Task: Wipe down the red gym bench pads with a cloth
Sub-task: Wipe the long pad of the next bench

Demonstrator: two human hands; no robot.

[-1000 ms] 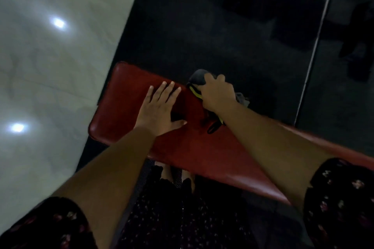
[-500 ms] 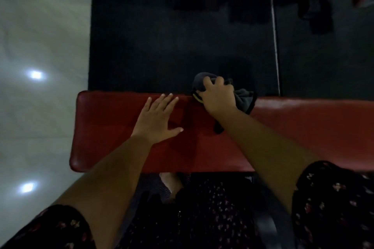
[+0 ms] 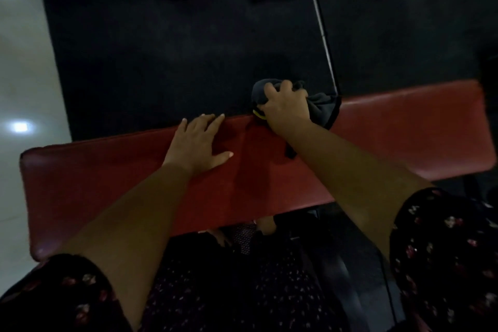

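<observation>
Red bench pad sits on dark matting; pale glossy floor at left. Your left hand lies flat on the pad, fingers straight. Your right hand grips the dark cloth at the pad's far edge. Dim shapes beyond are unreadable.

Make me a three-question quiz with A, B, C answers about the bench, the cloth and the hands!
1. Where is the cloth?
A) at the far edge of the bench pad
B) in a bucket
C) on a shelf

2. What colour is the bench pad?
A) blue
B) red
C) green

3. What is the left hand doing?
A) gripping the cloth
B) hanging in the air
C) lying flat on the pad

Answers:
1 A: the right hand grips it bunched at that edge.
2 B: its whole cover shows red.
3 C: its fingers lie straight and spread on the pad.
</observation>
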